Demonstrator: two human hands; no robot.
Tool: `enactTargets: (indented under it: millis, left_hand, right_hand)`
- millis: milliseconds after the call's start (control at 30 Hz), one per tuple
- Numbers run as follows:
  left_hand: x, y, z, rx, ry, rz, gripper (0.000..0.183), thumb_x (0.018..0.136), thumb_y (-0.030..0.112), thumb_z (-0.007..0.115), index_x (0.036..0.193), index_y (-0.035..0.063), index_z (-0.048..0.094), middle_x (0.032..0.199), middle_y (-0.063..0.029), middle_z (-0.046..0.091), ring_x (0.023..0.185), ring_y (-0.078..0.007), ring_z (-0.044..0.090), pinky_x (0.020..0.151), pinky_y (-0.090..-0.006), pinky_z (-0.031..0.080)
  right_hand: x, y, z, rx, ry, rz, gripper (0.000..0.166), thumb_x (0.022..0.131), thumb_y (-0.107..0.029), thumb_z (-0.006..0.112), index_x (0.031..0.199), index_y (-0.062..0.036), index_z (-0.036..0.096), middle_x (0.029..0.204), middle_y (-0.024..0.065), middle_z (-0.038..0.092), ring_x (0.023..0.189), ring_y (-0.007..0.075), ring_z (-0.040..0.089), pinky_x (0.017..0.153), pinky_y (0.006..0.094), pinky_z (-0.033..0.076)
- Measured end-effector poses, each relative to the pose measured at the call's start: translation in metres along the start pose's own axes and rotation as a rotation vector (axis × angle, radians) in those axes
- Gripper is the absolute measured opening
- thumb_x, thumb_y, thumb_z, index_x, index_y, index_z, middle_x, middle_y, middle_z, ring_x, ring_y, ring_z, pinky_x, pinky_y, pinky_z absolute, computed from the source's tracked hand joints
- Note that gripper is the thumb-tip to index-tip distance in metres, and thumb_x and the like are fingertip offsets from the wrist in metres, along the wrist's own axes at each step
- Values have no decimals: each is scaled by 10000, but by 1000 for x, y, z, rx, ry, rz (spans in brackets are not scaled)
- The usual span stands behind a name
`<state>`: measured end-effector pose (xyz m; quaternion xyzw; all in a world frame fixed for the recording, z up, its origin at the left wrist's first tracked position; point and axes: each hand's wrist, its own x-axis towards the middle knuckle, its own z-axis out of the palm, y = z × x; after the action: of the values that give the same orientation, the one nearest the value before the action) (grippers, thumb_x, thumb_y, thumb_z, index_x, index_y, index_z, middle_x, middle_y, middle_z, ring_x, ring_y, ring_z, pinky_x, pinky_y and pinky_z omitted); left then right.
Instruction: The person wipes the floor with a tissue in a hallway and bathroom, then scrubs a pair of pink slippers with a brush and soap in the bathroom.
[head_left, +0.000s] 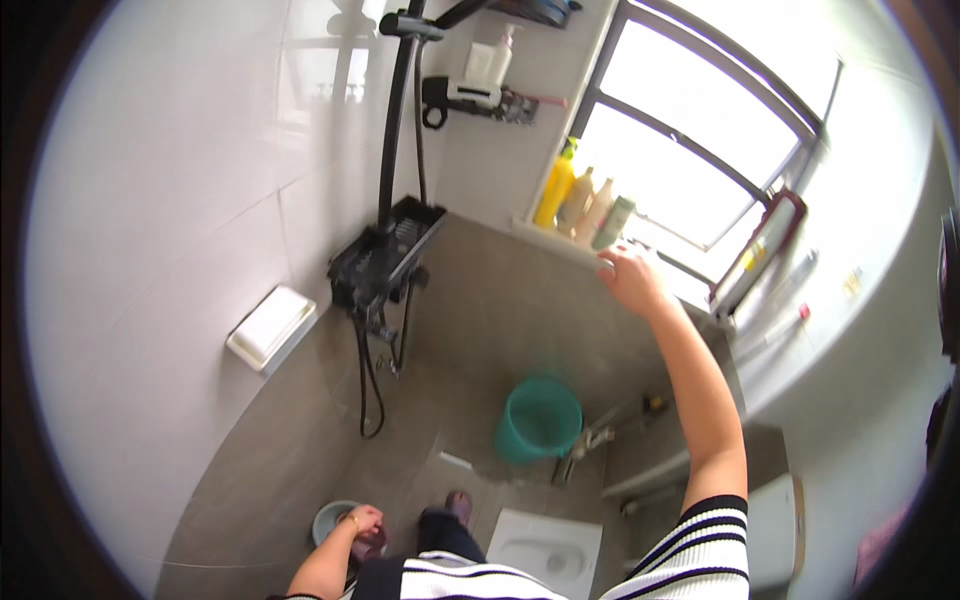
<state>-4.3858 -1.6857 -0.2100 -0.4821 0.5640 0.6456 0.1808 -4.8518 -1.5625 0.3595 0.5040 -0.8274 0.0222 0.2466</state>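
Observation:
My right hand (636, 279) reaches out to the window sill (559, 238), its fingers at the sill's edge just beside a grey-green bottle (613, 223). Whether the fingers grip anything there is hard to see. Left of that bottle stand a pale pink bottle (594, 214), a beige bottle (576, 201) and a yellow pump bottle (556, 187). My left hand (364, 520) hangs low with curled fingers, above a grey basin (324, 523) on the floor. A purplish thing (369, 546) shows just below it; I cannot tell whether the hand holds it.
A green bucket (504, 439) stands on the floor by the far wall. Black shower fittings with a shelf (409, 232) and a looping hose (364, 405) project at left, near a white wall box (274, 322). A squat toilet (517, 536) lies by my feet. A framed mirror (765, 247) leans at right.

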Motion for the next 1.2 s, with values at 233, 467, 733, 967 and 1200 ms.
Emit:
enactTargets:
  millis: [233, 467, 733, 967, 1200]
  left_hand:
    - [32, 105, 38, -104, 94, 27, 247, 888, 196, 565, 1112, 95, 592, 928, -44, 654, 711, -131, 638, 538, -282, 492]
    - [29, 30, 39, -300, 393, 128, 177, 880, 91, 547, 1050, 66, 590, 890, -88, 652, 673, -177, 635, 507, -288, 476]
    - [-27, -80, 124, -725, 538, -266, 95, 858, 158, 538, 875, 86, 599, 657, -41, 559, 573, -172, 537, 516, -338, 451]
    - [-51, -71, 88, -611, 512, -192, 208, 871, 207, 522, 993, 63, 608, 688, -30, 589, 584, -142, 542, 544, -325, 443]
    - [-37, -175, 42, -593, 572, -303, 193, 859, 147, 558, 1019, 60, 623, 820, -43, 626, 692, -135, 581, 629, -311, 493]
  right_hand:
    - [274, 82, 60, -92, 249, 40, 391, 821, -188, 636, 1200, -115, 573, 1169, 100, 584, 1148, 293, 512, 960, 436, 411]
    - [415, 99, 123, -215, 425, 24, 516, 815, -50, 545, 1315, -159, 474, 1325, 103, 492, 1220, 297, 460, 975, 441, 407]
    - [483, 126, 156, -609, 495, -7, 185, 934, -185, 445, 1062, -116, 559, 1034, 137, 616, 923, 338, 625, 744, 457, 520]
    - [383, 178, 216, 101, 725, 232, 361, 983, -398, 373, 1089, -100, 547, 959, 137, 620, 840, 318, 623, 682, 458, 497]
    - [78, 99, 363, 899, 186, 410, 395, 911, -461, 559, 891, -67, 577, 610, 34, 533, 475, 140, 497, 401, 271, 377]
